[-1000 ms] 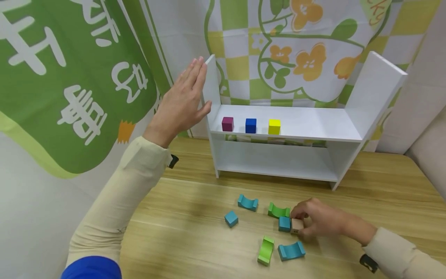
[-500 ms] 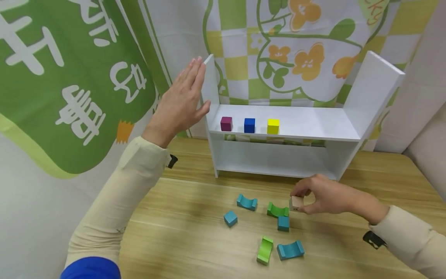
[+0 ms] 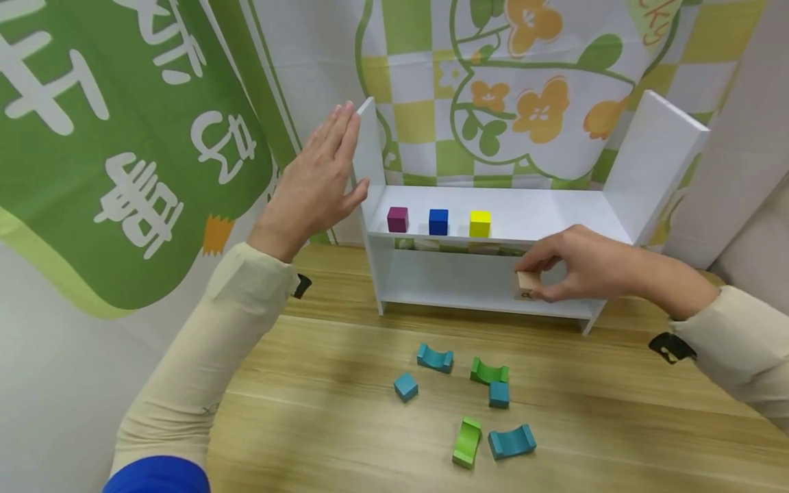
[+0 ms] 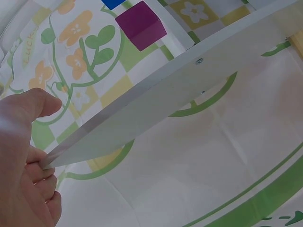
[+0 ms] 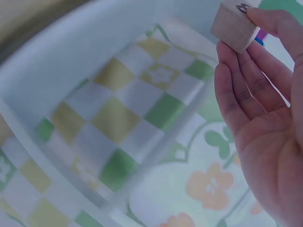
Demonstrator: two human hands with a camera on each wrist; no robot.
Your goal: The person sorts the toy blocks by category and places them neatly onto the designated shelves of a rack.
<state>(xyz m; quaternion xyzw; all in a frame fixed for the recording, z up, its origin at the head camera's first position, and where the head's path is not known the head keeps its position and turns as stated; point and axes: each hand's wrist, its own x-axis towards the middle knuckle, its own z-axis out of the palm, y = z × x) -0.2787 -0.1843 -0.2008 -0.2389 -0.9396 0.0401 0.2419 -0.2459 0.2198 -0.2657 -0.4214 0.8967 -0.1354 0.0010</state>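
My right hand [image 3: 600, 263] pinches a plain wooden cube [image 3: 524, 285] between thumb and fingers, in front of the white shelf's [image 3: 542, 205] lower opening. In the right wrist view a dark mark shows on the wooden cube [image 5: 234, 27]. My left hand [image 3: 311, 181] is raised with fingers straight at the shelf's left side panel [image 3: 368, 147]. In the left wrist view its fingertips touch that panel's edge. On the upper board stand a purple cube [image 3: 397, 220], a blue cube [image 3: 439, 222] and a yellow cube [image 3: 480, 224], in a spaced row from the left.
On the wooden table [image 3: 320, 424] before the shelf lie two teal cubes, one [image 3: 406, 387] apart and one [image 3: 499, 394] against a green curved block [image 3: 490, 371]. Other curved blocks are teal [image 3: 435, 358], light green [image 3: 467, 443] and teal [image 3: 513, 441]. A patterned cloth [image 3: 419, 123] hangs behind.
My right hand has lifted the wooden cube from beside the teal cube on the table and carried it up toward the shelf. My left hand has stayed at the side panel.
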